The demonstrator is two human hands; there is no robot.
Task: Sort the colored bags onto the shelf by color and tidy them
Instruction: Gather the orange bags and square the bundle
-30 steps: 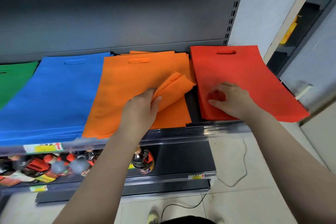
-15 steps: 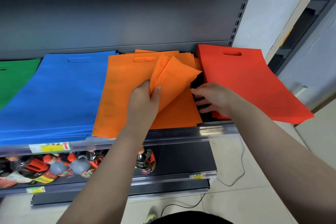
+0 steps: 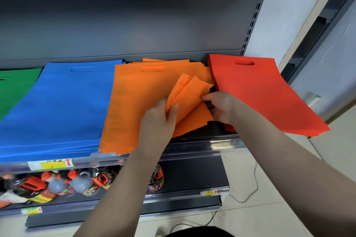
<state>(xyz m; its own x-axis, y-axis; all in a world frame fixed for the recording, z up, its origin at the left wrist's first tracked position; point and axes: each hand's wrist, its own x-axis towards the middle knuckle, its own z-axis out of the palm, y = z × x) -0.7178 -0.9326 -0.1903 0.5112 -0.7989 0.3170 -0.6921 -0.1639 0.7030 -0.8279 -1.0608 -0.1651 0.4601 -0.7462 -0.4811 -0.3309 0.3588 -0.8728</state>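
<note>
- Green bags (image 3: 17,86) are lying flat at the far left of the shelf (image 3: 221,140), only partly in view, so their pile is looking settled.
- Blue bags (image 3: 57,106) are sitting beside them in a thick, even stack, handle slots toward the back wall, apparently already squared.
- Orange bags (image 3: 134,102) are taking up the middle; the pile is fanning out at its back and right edges, which is likely why both hands are working here.
- The left hand (image 3: 158,121) is grasping the folded-up corner of the upper orange bags, thumb on top and fingers underneath, holding the flap off the pile so the layers below can be reached.
- The right hand (image 3: 221,107) is reaching into the dark gap between orange and red; its fingertips are touching the lifted flap's edge, but whether they are pinching it I cannot tell, since they are partly hidden.
- Red bags (image 3: 260,92) are lying at the right end, overhanging the shelf's front corner, so they probably need pushing back.
- Bottles (image 3: 57,184) are lying on the shelf below.
</note>
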